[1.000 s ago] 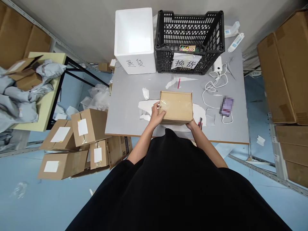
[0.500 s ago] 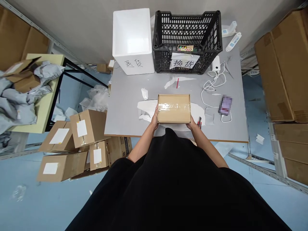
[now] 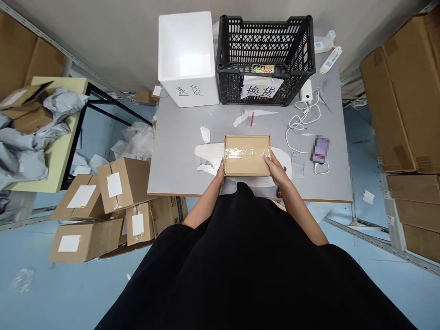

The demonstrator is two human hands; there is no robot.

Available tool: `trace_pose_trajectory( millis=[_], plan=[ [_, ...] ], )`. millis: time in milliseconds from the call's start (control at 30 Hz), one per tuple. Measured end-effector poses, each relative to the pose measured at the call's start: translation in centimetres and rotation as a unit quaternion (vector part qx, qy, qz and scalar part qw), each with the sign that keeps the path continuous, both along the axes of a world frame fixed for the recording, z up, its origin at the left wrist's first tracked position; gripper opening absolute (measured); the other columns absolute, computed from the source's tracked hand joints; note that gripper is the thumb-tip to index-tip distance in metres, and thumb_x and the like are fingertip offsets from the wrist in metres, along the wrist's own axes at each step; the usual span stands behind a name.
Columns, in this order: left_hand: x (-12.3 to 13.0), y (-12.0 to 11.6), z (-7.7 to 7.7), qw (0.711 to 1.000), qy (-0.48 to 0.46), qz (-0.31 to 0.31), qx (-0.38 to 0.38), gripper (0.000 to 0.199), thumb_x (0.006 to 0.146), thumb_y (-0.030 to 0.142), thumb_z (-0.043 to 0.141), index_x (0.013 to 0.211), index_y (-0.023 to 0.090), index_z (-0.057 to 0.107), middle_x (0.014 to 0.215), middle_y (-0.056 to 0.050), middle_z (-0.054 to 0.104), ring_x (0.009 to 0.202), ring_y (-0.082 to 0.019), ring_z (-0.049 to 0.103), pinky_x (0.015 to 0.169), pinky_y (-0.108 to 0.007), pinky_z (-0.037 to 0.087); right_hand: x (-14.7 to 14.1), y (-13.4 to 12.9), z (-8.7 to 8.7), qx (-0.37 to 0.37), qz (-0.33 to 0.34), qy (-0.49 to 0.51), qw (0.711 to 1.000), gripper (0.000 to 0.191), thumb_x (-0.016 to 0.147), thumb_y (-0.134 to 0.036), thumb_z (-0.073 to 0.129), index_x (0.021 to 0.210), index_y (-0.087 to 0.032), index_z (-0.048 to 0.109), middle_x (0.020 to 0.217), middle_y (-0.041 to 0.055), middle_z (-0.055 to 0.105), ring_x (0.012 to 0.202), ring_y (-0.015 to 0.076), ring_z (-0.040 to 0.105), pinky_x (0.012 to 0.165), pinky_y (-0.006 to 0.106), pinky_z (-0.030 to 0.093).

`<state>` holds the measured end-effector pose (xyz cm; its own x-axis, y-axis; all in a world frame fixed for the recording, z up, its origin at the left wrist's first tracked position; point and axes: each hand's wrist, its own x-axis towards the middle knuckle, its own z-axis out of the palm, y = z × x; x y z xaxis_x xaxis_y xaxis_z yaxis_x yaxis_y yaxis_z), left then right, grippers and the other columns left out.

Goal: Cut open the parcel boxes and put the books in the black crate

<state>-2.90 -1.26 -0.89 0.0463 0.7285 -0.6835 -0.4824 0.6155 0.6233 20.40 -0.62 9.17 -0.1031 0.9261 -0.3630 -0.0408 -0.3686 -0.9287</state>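
A small brown cardboard box [image 3: 247, 166] with clear shiny tape across its top is in front of me, over the near part of the grey table [image 3: 172, 160]. My left hand [image 3: 221, 173] grips its left side near the front corner. At the right side my right hand [image 3: 274, 168] holds the box, its fingers reaching onto the top surface. White paper [image 3: 212, 150] lies under and around the box. A cutter [image 3: 278, 192] is partly hidden by my right wrist.
Behind stand a white bin [image 3: 197, 89] and a black crate [image 3: 264, 89], both labelled. A phone [image 3: 320, 149] with a white cable lies on the right. Cardboard boxes [image 3: 129, 178] are stacked at the left; tall cartons [image 3: 409, 105] stand at the right.
My right hand has moved up from the box's lower right corner, and its fingers now rest over the top. The left hand still grips the box, and the view has shifted slightly.
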Motion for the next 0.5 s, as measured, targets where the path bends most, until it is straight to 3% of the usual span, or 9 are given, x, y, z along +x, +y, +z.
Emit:
trace_pose_trajectory(
  millis=[133,267,400,500],
  plan=[
    [-0.2,-0.5,-0.9,0.994,0.067,-0.069,-0.048,0.070,0.090,0.078,0.036,0.129,0.027,0.064,0.127,-0.006,0.071,0.129,-0.029,0.058,0.102,-0.042,0.049,0.6,-0.1,0.0,-0.007,0.005,0.000,1.000,0.069,0.084,-0.065,0.062,0.143,-0.032,0.053,0.143,0.0018,0.060,0.138,0.0251,0.049,0.113,0.043,0.043],
    [-1.1,0.0,-0.8,0.980,0.149,-0.127,-0.030,0.068,0.090,0.076,0.037,0.128,0.026,0.063,0.137,-0.008,0.065,0.133,-0.029,0.055,0.102,-0.042,0.048,3.0,-0.1,-1.1,-0.043,-0.044,0.019,0.998,0.058,0.080,-0.063,0.066,0.126,-0.028,0.062,0.127,0.0048,0.070,0.122,0.0255,0.062,0.100,0.041,0.053],
    [-2.8,1.3,1.2,0.953,0.259,-0.139,0.075,0.057,0.088,0.070,0.050,0.108,0.020,0.068,0.127,-0.010,0.069,0.120,-0.027,0.062,0.100,-0.036,0.047,5.5,0.0,-3.2,-0.070,-0.082,0.041,0.993,0.050,0.077,-0.061,0.070,0.112,-0.025,0.064,0.111,0.0057,0.074,0.105,0.0238,0.070,0.087,0.038,0.058],
    [-3.9,1.9,3.4,0.919,0.350,-0.140,0.117,0.051,0.085,0.066,0.058,0.102,0.019,0.068,0.115,-0.008,0.072,0.108,-0.025,0.065,0.093,-0.034,0.049,6.0,0.1,-4.9,-0.079,-0.078,0.046,0.993,0.050,0.074,-0.057,0.071,0.112,-0.025,0.063,0.112,0.0059,0.074,0.103,0.0227,0.070,0.086,0.037,0.057]
  ],
)
